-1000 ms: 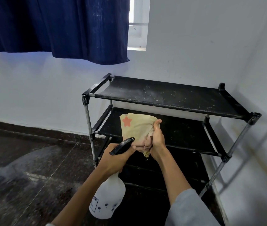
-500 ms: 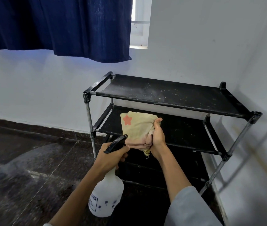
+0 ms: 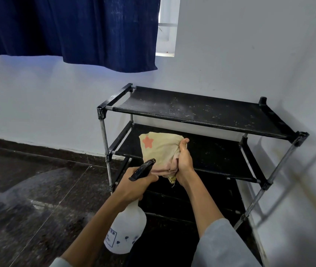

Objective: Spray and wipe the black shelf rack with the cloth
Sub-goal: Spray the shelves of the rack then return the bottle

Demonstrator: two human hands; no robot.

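The black shelf rack point(image 3: 201, 109) stands in the room's corner, its top shelf speckled with white dust and droplets. My left hand point(image 3: 134, 185) grips the neck of a white spray bottle point(image 3: 126, 230), whose black nozzle points up toward the cloth. My right hand point(image 3: 185, 160) holds a bunched yellow cloth point(image 3: 161, 149) with an orange star, in front of the rack's middle shelf point(image 3: 220, 157). The cloth sits just beyond the nozzle tip.
White walls close in behind and to the right of the rack. A dark blue curtain point(image 3: 72, 29) hangs over a window point(image 3: 167, 26) at upper left. The dark stone floor point(image 3: 28, 189) stretches to the left, with a pale wet-looking patch.
My left hand with the bottle has drawn slightly away from the cloth and tilted the nozzle upward. The right hand keeps the cloth in the same place.
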